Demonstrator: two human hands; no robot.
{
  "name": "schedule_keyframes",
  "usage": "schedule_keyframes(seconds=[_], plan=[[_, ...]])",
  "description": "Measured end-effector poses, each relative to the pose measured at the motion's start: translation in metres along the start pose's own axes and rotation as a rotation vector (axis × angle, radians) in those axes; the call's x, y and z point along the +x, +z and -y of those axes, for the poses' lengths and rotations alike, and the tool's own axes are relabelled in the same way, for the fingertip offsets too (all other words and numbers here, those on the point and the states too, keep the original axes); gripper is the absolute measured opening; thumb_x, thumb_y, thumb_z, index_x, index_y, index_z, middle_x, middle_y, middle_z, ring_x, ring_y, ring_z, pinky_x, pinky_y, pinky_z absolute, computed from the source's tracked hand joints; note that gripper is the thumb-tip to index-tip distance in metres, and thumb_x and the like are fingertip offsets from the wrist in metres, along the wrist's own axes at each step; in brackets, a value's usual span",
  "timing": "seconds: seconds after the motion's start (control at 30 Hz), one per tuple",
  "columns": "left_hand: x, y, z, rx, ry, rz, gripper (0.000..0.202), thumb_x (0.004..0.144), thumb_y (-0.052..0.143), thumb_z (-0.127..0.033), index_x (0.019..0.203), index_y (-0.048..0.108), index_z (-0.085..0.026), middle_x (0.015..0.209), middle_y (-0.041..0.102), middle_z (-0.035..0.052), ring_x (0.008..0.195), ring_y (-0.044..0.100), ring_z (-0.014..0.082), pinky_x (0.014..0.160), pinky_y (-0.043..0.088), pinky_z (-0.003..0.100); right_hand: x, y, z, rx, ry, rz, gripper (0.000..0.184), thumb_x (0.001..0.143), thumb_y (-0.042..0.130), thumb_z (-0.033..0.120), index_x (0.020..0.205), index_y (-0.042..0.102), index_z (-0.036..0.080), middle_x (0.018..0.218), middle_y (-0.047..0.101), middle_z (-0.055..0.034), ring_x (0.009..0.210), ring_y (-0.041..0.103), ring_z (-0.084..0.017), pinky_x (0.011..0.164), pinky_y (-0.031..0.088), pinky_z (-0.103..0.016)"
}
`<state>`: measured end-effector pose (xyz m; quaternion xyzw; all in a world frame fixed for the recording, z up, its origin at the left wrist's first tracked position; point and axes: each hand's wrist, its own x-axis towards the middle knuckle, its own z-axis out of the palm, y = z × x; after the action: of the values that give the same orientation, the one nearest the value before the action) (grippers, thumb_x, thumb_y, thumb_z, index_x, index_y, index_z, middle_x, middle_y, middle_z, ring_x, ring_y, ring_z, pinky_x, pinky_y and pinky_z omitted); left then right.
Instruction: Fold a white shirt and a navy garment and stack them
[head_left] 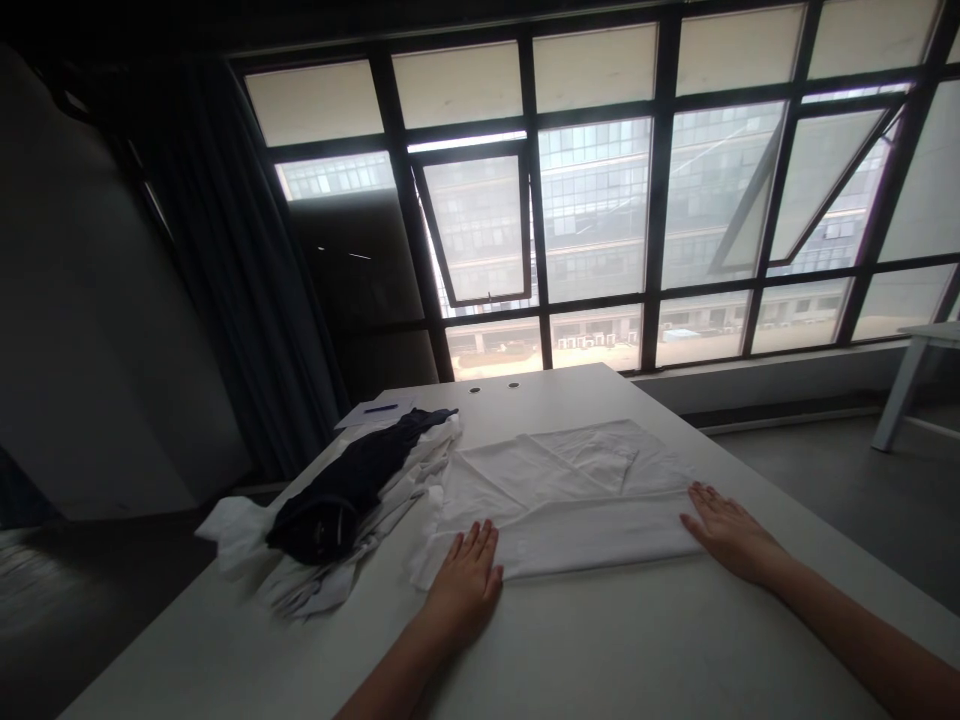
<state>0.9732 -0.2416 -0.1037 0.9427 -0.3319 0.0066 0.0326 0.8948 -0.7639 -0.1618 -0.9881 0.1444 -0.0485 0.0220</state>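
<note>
A white garment [555, 490], probably a shirt, lies spread on the white table [600, 650]. Its near part is folded over into a long flat band, while the far part shows creases. My left hand [466, 580] rests flat on the band's left end, fingers stretched out. At the opposite end, my right hand [727, 530] lies with its fingers extended on the cloth's right edge. Neither hand grips anything.
To the left is a heap of white clothes [322, 590] with a dark navy garment [352, 480] on top. Behind it lie paper [352, 414] and a pen [381, 408]. Large windows [592, 210] line the far wall; another table [900, 390] stands at right.
</note>
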Motion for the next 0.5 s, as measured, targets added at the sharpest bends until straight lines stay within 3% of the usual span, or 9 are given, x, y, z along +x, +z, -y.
schedule_keyframes(seconds=[0.13,0.27,0.37,0.43,0.5], plan=[[0.023,-0.007,-0.028,-0.031,0.002,0.036,0.065,0.104,0.024,-0.049,0.158,0.029,-0.011,0.164,0.019,0.0131,0.153,0.016,0.0301,0.123,0.017,0.054,-0.001,0.004,0.003,-0.034,-0.006,-0.036,0.082,0.093,0.024,0.060,0.155,0.035,0.006,0.163,0.027,-0.0146,0.152,0.021,-0.029,0.122,0.019,-0.048],[0.065,0.001,-0.084,-0.120,0.135,0.001,0.071,0.104,0.017,-0.055,0.160,0.023,-0.012,0.166,0.016,0.0117,0.154,0.013,0.0298,0.124,0.015,0.053,-0.003,0.001,0.006,-0.026,-0.006,-0.052,0.082,0.093,0.025,0.059,0.155,0.035,0.006,0.163,0.027,-0.0141,0.152,0.022,-0.029,0.122,0.021,-0.049],[0.087,0.012,-0.117,-0.150,0.160,-0.006,0.074,0.102,0.017,-0.058,0.160,0.021,-0.011,0.166,0.014,0.0115,0.154,0.009,0.0305,0.125,0.010,0.053,-0.004,-0.004,0.007,-0.035,-0.003,-0.031,0.083,0.094,0.023,0.059,0.155,0.033,0.006,0.164,0.025,-0.0133,0.152,0.021,-0.028,0.122,0.021,-0.047],[0.090,0.016,-0.123,-0.153,0.153,0.009,0.076,0.101,0.017,-0.059,0.160,0.020,-0.010,0.167,0.013,0.0113,0.154,0.008,0.0293,0.125,0.008,0.051,-0.005,-0.005,0.007,-0.034,-0.006,-0.027,0.083,0.094,0.022,0.060,0.156,0.033,0.006,0.164,0.025,-0.0130,0.152,0.020,-0.028,0.122,0.020,-0.047],[0.084,0.016,-0.115,-0.142,0.142,0.008,0.077,0.102,0.017,-0.060,0.161,0.018,-0.011,0.167,0.012,0.0105,0.155,0.007,0.0271,0.126,0.009,0.049,-0.005,-0.005,0.007,-0.028,-0.011,-0.034,0.082,0.094,0.023,0.060,0.155,0.034,0.007,0.164,0.026,-0.0131,0.152,0.021,-0.028,0.122,0.021,-0.047]])
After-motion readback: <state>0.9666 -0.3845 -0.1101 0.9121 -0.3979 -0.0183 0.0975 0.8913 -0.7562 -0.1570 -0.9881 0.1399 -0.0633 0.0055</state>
